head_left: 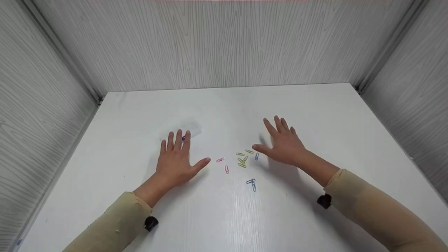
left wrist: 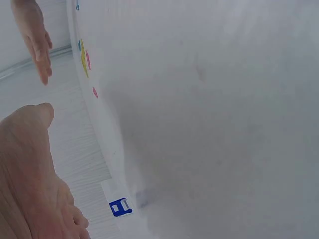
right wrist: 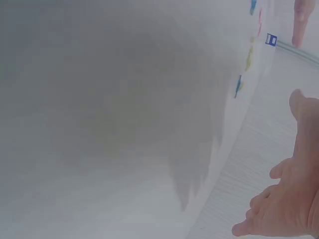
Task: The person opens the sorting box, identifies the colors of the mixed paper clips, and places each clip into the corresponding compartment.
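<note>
Head view, yellow clips (head_left: pixel 242 165): slim rounded wire loops lying flat on the smooth white table (head_left: pixel 224 112), several overlapping.
Pink clips (head_left: pixel 226 169): two, apart, just left of the yellow clips.
Lone blue clip (head_left: pixel 257 156): just right of the yellow clips.
Blue pair (head_left: pixel 251 181): nearer the person than the yellow clips, touching or nearly so.
Left hand (head_left: pixel 174 166): left of the yellow clips, fingers straight and spread, holding nothing.
Right hand (head_left: pixel 285 143): right of the yellow clips, fingers extended, thumb near the lone blue clip, holding nothing.
Handling: thin wire probably calls for a thumb-and-fingertip pinch; overlapping yellow clips are best eased apart first, lest they hook.
Left wrist view, clear bag (left wrist: pixel 110 191): thin, flat, glossy film with a blue printed mark (left wrist: pixel 120 207), well apart from the yellow clips; its slippery edge likely needs steadying.
Right wrist view, lone blue clip: beside the yellow clips; the palm seems raised, untouching.
</note>
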Demonstrator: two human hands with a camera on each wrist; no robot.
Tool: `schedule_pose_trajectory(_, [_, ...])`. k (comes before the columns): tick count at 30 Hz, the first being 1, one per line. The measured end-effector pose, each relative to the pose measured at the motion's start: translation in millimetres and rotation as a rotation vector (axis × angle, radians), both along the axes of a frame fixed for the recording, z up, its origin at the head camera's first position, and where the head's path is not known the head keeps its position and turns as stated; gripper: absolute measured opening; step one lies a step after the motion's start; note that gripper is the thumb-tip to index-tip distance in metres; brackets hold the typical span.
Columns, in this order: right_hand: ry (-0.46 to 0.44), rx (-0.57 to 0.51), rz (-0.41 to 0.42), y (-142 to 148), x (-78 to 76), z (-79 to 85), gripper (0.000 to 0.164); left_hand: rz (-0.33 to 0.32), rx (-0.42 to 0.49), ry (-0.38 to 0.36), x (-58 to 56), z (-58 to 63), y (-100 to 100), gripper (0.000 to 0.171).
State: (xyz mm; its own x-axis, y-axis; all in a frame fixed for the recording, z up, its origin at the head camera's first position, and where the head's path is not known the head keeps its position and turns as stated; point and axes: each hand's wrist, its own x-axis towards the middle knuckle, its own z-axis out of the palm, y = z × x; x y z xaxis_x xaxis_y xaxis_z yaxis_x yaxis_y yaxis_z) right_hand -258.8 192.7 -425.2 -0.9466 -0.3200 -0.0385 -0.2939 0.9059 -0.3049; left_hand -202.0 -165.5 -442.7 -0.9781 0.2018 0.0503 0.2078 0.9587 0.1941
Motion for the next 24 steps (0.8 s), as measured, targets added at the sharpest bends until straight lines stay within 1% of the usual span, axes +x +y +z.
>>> schedule_pose_trajectory(6, [0.022, -0.026, 0.041, -31, -13.0, 10.3, 0.106, 0.016, -0.007, -0.002, -2.8, 0.9, -6, 0.114])
schedule_pose_trajectory(12, [0.012, -0.062, 0.091, -63, -21.9, 16.5, 0.103, 0.038, -0.012, 0.001, -3.4, 1.7, -11, 0.113])
schedule_pose_trajectory(18, [-0.008, -0.052, 0.142, -92, -30.9, 17.8, 0.098, 0.068, -0.029, -0.009, -5.8, 1.1, -16, 0.113])
schedule_pose_trajectory(24, [-0.021, -0.048, 0.216, -117, -40.6, 15.5, 0.093, 0.089, -0.042, -0.012, -6.3, -4.7, -24, 0.111])
